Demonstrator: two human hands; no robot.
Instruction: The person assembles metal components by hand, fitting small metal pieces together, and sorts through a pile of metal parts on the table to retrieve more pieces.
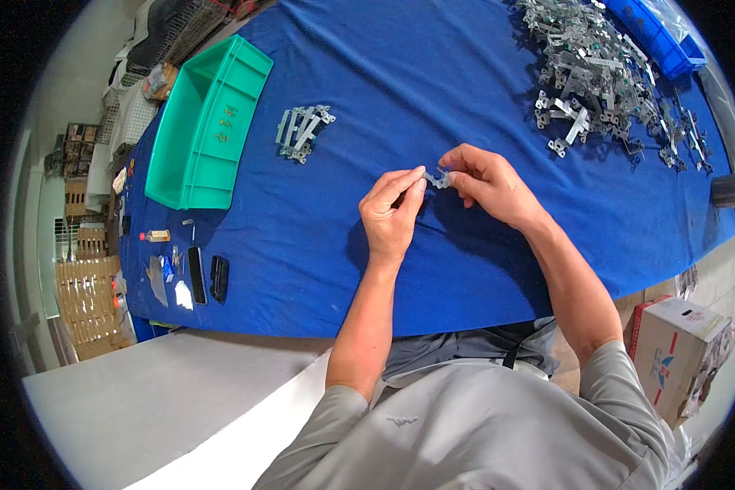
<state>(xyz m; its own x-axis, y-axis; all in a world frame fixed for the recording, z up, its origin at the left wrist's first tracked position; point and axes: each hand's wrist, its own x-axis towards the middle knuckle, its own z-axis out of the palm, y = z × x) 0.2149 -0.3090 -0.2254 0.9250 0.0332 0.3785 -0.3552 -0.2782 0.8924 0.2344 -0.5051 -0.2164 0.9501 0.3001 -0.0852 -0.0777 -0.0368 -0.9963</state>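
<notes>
Between my two hands, over the blue cloth, is a small metal bracket [439,180]. My left hand [392,214] pinches its left end between thumb and fingertips. The fingers of my right hand [490,184] close on its other end, covering part of it. A small group of similar metal brackets [304,131] lies on the cloth to the left, beyond my left hand. Farther off at the right is a large heap of metal brackets [584,73], tangled together.
A green plastic bin [249,86] stands at the left. Near it lie a small bottle [157,236], a dark phone-like slab [197,276] and a black object [219,278]. A blue bin [653,33] is at the far right. A cardboard box [670,351] stands beside the table.
</notes>
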